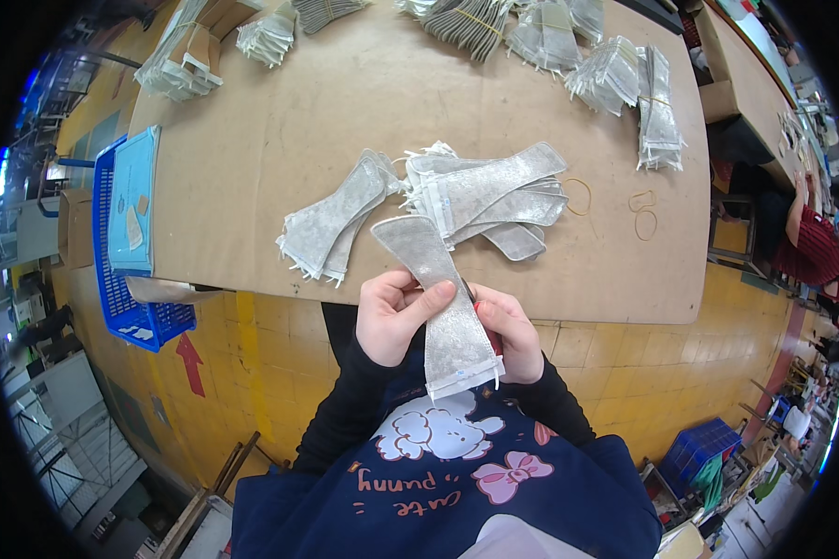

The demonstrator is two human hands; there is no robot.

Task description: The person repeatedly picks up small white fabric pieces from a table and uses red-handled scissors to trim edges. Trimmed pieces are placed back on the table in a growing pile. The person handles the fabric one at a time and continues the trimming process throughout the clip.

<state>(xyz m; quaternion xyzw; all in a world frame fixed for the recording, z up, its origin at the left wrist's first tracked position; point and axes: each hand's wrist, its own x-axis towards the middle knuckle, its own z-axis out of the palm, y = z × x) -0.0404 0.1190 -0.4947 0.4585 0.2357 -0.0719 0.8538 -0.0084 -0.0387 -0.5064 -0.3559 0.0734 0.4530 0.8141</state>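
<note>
Between my hands, in front of the table's near edge, is a grey fabric piece (459,345), narrow in the middle and flared at both ends, with a white strip and loose threads at its lower end. My left hand (396,312) pinches its middle, thumb on top. My right hand (511,334) is closed at its right edge, around what looks like red-handled scissors (498,343), mostly hidden by fingers and fabric. Just beyond lies a fanned pile of similar pieces (494,191). A smaller group of pieces (331,219) lies to its left.
Bundles of grey pieces (466,28) line the far side of the brown-covered table (252,186); another bundle (659,107) stands at right. Loose rubber bands (643,222) lie right of the pile. A blue basket (149,321) adjoins the left edge. At far right, a person in red (811,247) sits.
</note>
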